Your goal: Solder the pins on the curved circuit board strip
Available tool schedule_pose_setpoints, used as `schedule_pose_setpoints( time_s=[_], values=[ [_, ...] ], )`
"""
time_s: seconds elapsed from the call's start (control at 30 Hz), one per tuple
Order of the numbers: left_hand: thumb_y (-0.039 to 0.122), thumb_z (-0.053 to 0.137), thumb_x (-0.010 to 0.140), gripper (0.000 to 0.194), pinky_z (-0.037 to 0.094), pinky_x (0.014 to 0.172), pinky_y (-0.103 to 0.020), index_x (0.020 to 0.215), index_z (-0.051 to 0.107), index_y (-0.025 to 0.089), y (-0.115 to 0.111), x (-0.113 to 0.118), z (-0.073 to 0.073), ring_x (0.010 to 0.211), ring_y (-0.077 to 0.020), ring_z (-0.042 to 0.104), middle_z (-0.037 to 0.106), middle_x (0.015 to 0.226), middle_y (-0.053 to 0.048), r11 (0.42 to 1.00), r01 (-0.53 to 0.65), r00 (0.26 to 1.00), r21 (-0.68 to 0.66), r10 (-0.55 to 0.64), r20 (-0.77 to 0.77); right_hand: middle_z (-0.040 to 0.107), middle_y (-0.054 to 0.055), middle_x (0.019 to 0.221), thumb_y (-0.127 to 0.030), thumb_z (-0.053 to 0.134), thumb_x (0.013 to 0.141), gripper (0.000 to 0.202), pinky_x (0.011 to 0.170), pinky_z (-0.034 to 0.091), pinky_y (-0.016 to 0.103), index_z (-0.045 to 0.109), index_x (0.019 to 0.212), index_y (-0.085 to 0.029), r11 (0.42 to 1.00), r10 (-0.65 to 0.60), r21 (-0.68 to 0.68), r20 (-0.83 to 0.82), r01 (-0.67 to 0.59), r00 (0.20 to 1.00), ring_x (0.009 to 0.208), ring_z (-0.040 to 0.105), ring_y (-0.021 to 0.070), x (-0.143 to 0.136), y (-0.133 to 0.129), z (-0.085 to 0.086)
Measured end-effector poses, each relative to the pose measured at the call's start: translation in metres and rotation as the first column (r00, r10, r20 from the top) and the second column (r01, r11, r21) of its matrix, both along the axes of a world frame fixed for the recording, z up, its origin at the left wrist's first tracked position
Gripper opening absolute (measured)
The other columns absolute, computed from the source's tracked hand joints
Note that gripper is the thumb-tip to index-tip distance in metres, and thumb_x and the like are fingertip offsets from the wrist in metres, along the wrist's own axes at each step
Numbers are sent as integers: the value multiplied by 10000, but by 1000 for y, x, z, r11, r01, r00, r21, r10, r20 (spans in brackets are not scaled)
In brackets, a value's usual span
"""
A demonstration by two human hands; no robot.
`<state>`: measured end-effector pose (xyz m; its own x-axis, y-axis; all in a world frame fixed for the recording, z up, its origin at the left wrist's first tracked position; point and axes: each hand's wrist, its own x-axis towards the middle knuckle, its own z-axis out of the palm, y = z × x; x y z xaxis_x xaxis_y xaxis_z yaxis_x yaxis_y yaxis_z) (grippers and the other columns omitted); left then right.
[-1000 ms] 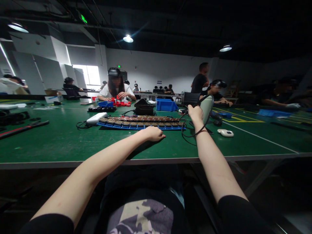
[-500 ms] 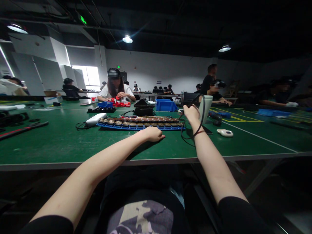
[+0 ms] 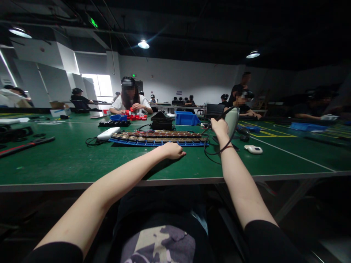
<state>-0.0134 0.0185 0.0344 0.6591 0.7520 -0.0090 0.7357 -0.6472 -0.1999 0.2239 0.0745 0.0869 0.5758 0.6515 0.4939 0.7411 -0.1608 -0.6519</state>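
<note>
My left hand [image 3: 173, 150] rests closed on the green table. It lies at the front edge of a blue rack [image 3: 145, 143] that carries long rows of thin, copper-coloured strips [image 3: 161, 134]; whatever its fingers hold is hidden. Past the rack's right end, my right hand [image 3: 220, 128] is raised and closed around a black cable [image 3: 236, 133], which loops over my forearm and back down to the table. Behind that wrist a pale green tumbler [image 3: 233, 119] leans to the right, partly crossed by the cable.
A white earbud case [image 3: 253, 149] lies at right, and a white power adapter [image 3: 108, 134] with cord at left. Behind the rack stand a black box [image 3: 161, 121] and a blue bin [image 3: 187, 118]. Across the table, a person [image 3: 130, 98] handles red parts.
My right hand has shifted slightly right with the cable. The tumbler, upright before, now tilts to the right. My left hand has stayed in place.
</note>
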Motion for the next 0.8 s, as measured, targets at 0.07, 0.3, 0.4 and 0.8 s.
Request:
schedule_pose_setpoints(
  time_s=[0.07, 0.3, 0.4, 0.8],
  values=[
    [504, 289, 983, 558, 508, 860, -373, 1077, 709, 149, 0, 0, 0, 1074, -308, 655, 698, 1130, -183, 1000, -4, 1000, 2, 4, -1, 694, 242, 1047, -390, 516, 886, 439, 888, 479, 352, 692, 1085, -40, 1000, -14, -22, -45, 13, 999, 1060, 645, 310, 0, -1, 1],
    [522, 288, 980, 567, 507, 858, -365, 1080, 707, 154, 3, 0, -4, 1071, -302, 658, 702, 1121, -179, 1000, -11, 1000, 8, 11, 5, 662, 277, 1096, -415, 536, 858, 495, 892, 478, 426, 681, 1125, -25, 998, -57, -26, -136, 54, 989, 1086, 617, 359, 3, -3, 0],
    [523, 287, 980, 563, 505, 864, -359, 1080, 707, 161, 4, -1, -4, 1069, -294, 659, 705, 1115, -173, 1000, -7, 1000, 13, 7, 8, 654, 277, 1126, -408, 526, 860, 504, 910, 472, 450, 675, 1150, -23, 997, -67, -30, -142, 64, 988, 1096, 612, 366, 4, -3, 0],
    [519, 273, 981, 578, 511, 862, -371, 1093, 703, 149, 2, -2, -3, 1073, -304, 656, 698, 1132, -181, 1000, -5, 1000, 15, 6, -5, 630, 283, 1189, -411, 513, 879, 546, 962, 452, 466, 639, 1220, -3, 996, -82, -50, -136, 76, 987, 1145, 595, 366, 1, -9, 2]
  ],
)
